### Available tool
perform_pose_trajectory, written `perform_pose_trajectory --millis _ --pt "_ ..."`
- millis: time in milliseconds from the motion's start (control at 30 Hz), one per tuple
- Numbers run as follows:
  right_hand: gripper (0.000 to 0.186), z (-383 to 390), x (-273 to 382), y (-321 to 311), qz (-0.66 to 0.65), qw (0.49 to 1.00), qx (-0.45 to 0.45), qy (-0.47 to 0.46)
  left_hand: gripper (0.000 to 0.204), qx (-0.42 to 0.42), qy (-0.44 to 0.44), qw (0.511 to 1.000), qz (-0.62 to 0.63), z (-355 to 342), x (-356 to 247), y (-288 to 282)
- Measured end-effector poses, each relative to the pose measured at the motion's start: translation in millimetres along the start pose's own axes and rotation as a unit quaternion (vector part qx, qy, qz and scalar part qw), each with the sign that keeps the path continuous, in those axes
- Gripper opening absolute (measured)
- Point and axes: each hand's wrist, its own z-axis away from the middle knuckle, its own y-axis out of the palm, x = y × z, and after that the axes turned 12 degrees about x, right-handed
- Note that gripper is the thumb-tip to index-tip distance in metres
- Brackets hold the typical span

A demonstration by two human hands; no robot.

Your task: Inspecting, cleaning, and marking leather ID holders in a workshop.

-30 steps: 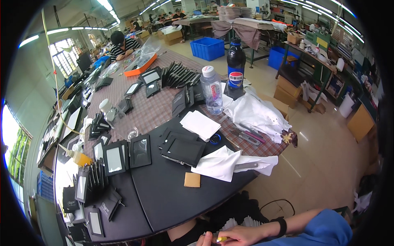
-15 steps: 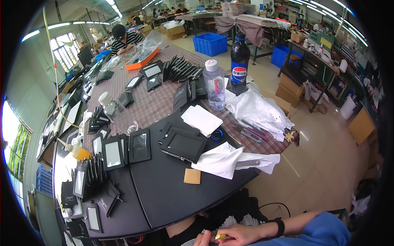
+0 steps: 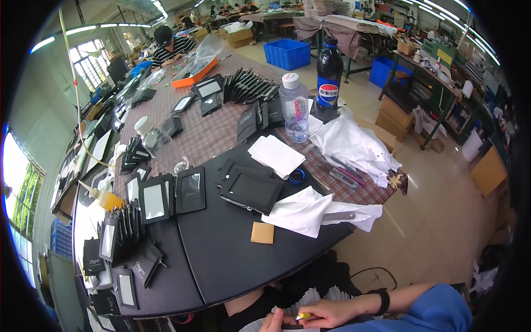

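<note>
Head view: hands [image 3: 330, 314] near black mat [image 3: 215, 263], plaid cloth [image 3: 206, 135] beyond, glossy floor [image 3: 426, 221] alongside.

Looking a touch lower and further left than a second ago, so catching more of the pale cloth [image 3: 311, 299] down at the bottom. Also holding the small yellow thing [image 3: 303, 316] in the right hand [image 3: 331, 314] slightly further from the thumb [image 3: 277, 314] of the left hand [image 3: 272, 322] now.

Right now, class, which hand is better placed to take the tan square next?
Probably the left hand: it sits nearer the tan square, while the right hand grips a small yellow item. The left's grip is unclear.
</note>
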Motion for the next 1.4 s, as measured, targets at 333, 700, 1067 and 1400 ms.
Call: perform_pose_trajectory --millis 333,700,1067,1400 --pt "0.017 -10.4 4.8 1.5 -0.012 0.999 0.005 0.047 0.070 -0.017 -0.011 1.000 -0.001 1.2 3.1 -6.0" --pt "0.018 -16.0 3.2 1.2 0.027 0.999 0.002 0.020 0.067 -0.018 0.020 1.000 0.004 4.6 -2.0 -2.1" --pt "0.019 -16.2 2.0 0.6 0.004 0.999 0.008 0.037 0.066 -0.026 0.015 0.999 0.021 2.7 12.6 -2.3" --pt "0.022 -20.0 -0.8 -3.6 0.047 0.998 0.030 0.031 0.064 -0.034 0.003 0.999 0.033 -1.6 9.4 -1.3"
